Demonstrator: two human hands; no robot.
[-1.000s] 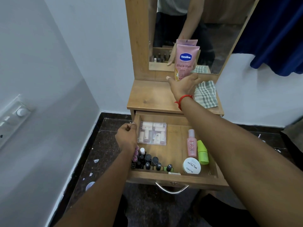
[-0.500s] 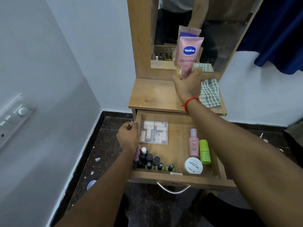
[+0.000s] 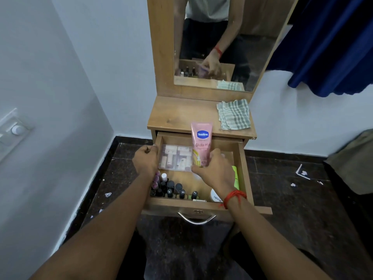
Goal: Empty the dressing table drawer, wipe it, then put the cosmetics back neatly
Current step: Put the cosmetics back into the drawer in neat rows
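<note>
Two grips work at an open drawer. Far left, a switch plate on the wall. Next, the left grip, fingers clenched on the drawer's left side wall nr the back corner. Just right of it, inside, a clear case of small pale tubes lies flat at the back left. In front of it, nail polish bottles stand clustered at the front left (mostly dark caps, one white). Centre: the Vaseline tube, pink, upright w/ crimped end up, over the drawer's middle. The right grip is grasping its lower part – can't tell if it touches the drawer floor. A red thread circles that wrist, which half hides a white round jar. A green bottle lies by the right wall. On the surface above, a checked cloth sits at the right, below the mirror. Far right – a blue curtain.
</note>
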